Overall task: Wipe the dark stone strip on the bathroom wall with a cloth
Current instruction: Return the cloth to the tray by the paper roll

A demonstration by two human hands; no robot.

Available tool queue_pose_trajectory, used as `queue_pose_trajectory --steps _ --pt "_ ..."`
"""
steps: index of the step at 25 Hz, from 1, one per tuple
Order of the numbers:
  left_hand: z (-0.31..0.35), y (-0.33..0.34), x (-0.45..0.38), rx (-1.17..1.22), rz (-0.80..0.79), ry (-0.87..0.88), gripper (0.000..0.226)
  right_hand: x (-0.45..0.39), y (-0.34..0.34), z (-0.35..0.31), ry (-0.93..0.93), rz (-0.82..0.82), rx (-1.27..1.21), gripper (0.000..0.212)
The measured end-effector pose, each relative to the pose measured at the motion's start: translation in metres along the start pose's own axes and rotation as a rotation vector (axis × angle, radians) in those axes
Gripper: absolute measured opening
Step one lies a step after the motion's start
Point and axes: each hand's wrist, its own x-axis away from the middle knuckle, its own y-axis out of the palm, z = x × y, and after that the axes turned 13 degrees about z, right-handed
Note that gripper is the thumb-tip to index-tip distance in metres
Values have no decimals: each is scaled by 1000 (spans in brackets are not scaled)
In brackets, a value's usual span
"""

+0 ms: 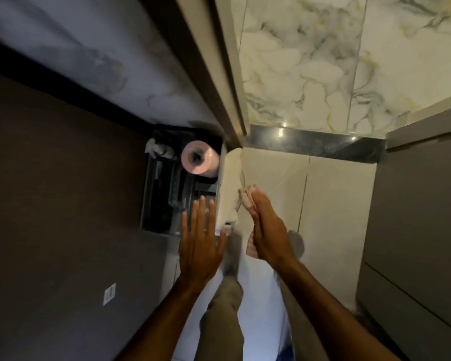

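Cloth mostly hidden behind right hand; stone strip ends covered.

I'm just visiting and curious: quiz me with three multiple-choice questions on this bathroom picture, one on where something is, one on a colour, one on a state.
1. Where is the dark stone strip?
A. between the marbled tiles and the plain tiles
B. on the floor
C. inside the niche

2. What colour is the paper roll?
A. blue
B. pink
C. green

3. What is the left hand doing?
A. gripping a bottle
B. open, fingers spread
C. clenched in a fist

Answers: 1 A, it runs between both tile fields. 2 B, the roll looks pink. 3 B, it holds nothing; the right hand holds the cloth.
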Motion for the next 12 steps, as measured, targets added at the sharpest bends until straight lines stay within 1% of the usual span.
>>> queue_pose_trajectory --steps 2,5,7,9,11,12 --pt "-39 5 -4 -6 20 -51 73 12 41 -1 -74 -77 59 59" --pt "-97 21 -23 5 30 -140 77 20 122 -1 -197 -153 191 68" --pt "-122 38 -43 8 50 -108 77 14 170 -2 -160 -88 151 66" --pt "-138 54 -63 53 94 -79 75 2 204 -1 -23 31 89 57" --pt "-155 78 -81 66 130 -67 74 -19 240 14 57 143 128 50" --pt "-160 91 -88 72 135 -42 74 -30 254 26 73 175 191 51"
